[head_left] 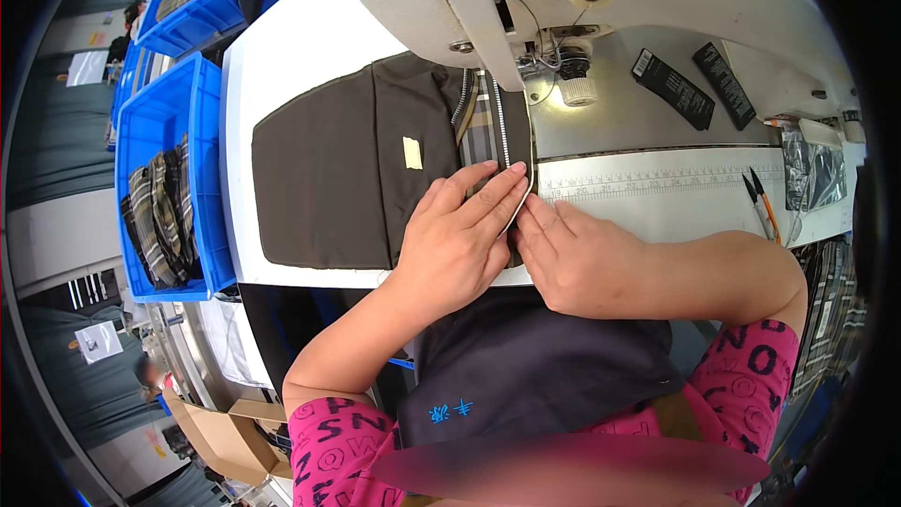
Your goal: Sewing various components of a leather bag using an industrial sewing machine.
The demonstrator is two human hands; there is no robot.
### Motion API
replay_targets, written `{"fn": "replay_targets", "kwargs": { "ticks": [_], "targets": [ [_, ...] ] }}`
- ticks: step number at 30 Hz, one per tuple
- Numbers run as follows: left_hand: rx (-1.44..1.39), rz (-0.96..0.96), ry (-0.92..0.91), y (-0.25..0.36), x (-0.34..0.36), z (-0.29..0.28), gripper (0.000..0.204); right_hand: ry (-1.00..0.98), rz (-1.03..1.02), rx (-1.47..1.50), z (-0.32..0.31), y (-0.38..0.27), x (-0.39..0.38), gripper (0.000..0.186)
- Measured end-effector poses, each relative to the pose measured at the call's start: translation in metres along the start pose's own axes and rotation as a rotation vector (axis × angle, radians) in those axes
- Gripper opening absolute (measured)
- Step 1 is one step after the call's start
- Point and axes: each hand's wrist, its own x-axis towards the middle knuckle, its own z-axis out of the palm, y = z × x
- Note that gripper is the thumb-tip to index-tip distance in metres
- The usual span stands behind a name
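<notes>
A dark brown fabric panel (pixel 314 174) lies on the white sewing table, its right edge under the sewing machine head (pixel 450 0). Plaid cloth (pixel 480 122) shows between two rows of zipper (pixel 502 122), and a pale yellow tag (pixel 412 153) sits on the brown cloth. Along the panel's right edge runs a thin white piping (pixel 533 145). My left hand (pixel 455 239) rests with fingers stretched flat over the zipper's lower part and the piping. At the edge, my right hand (pixel 582 258) has its fingers closed together on the piping; its thumb is hidden.
Blue bins (pixel 221 188) with plaid cloth pieces (pixel 160 216) stand left of the table. On the right are two black labels (pixel 673 89), a ruler strip (pixel 638 183), an orange pen-like tool (pixel 768 207) and a clear plastic bag (pixel 815 169). A cardboard box (pixel 211 432) sits lower left.
</notes>
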Motion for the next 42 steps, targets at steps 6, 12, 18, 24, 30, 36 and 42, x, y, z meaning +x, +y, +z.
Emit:
{"fn": "replay_targets", "kwargs": {
  "ticks": [6,12,18,24,30,36,42],
  "targets": [
    [0.015,0.076,0.010,-0.004,0.005,-0.001,0.049,0.035,0.002,0.019,0.002,0.000,0.001,0.044],
    [-0.036,0.062,0.058,-0.008,0.006,0.003,0.050,0.060,-0.060,-0.027,-0.002,0.006,0.003,0.039],
    [-0.065,0.041,0.063,0.000,0.004,0.003,0.053,0.067,-0.083,-0.027,0.000,0.002,0.001,0.033],
    [-0.126,0.049,0.065,-0.002,0.001,0.006,0.055,-0.046,-0.114,-0.003,-0.014,0.004,0.002,0.031],
    [-0.152,0.061,0.095,-0.014,0.002,0.014,0.056,0.017,-0.081,0.013,-0.004,0.006,0.005,0.031],
    [-0.177,0.065,0.149,-0.025,0.017,0.016,0.050,0.010,-0.013,0.005,-0.003,0.013,0.005,0.038],
    [-0.190,0.048,0.187,-0.033,0.032,0.015,0.048,0.004,0.064,0.032,0.000,0.024,0.007,0.043]
  ]
}}
